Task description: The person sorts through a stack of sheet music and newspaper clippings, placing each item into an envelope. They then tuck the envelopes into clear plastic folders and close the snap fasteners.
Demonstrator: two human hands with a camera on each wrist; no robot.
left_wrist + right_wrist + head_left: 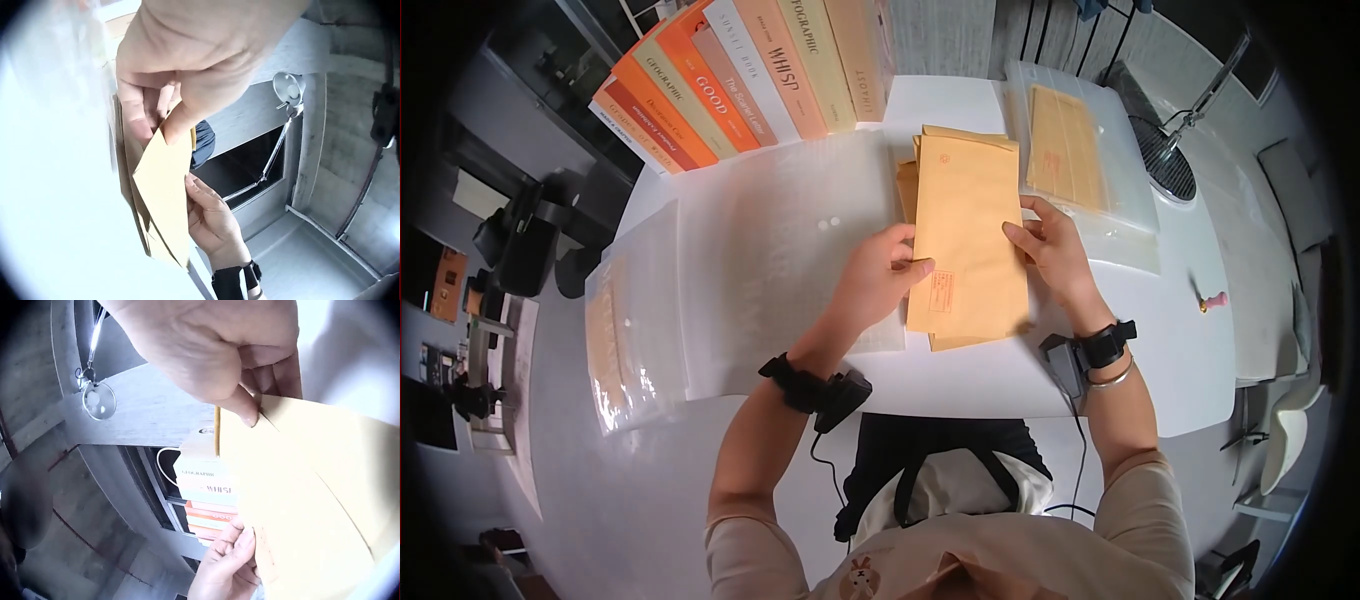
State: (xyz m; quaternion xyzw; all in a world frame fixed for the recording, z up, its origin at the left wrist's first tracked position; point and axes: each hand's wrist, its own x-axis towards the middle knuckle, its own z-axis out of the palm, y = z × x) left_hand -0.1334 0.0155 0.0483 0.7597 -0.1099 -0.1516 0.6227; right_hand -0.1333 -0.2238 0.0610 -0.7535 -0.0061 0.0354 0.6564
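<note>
Both hands hold a stack of tan kraft-paper envelopes (965, 205) over the white table's front half. Red print marks the top envelope near its lower left, and other envelopes stick out unevenly behind it. My left hand (882, 275) pinches the left edge, thumb on the front face and fingers behind. On the opposite edge, my right hand (1052, 248) grips with its thumb (249, 415) on the paper. From the left wrist, the envelopes (165, 187) appear tilted and slightly fanned at their edges.
A row of books (750, 80) stands at the back left. Translucent plastic sheeting (780, 230) covers the table's left-middle, beside a clear bag (645, 340) with tan contents. Another plastic bag (1125, 170) with envelopes lies at the back right. A small pink-ended object (1215, 300) lies far right.
</note>
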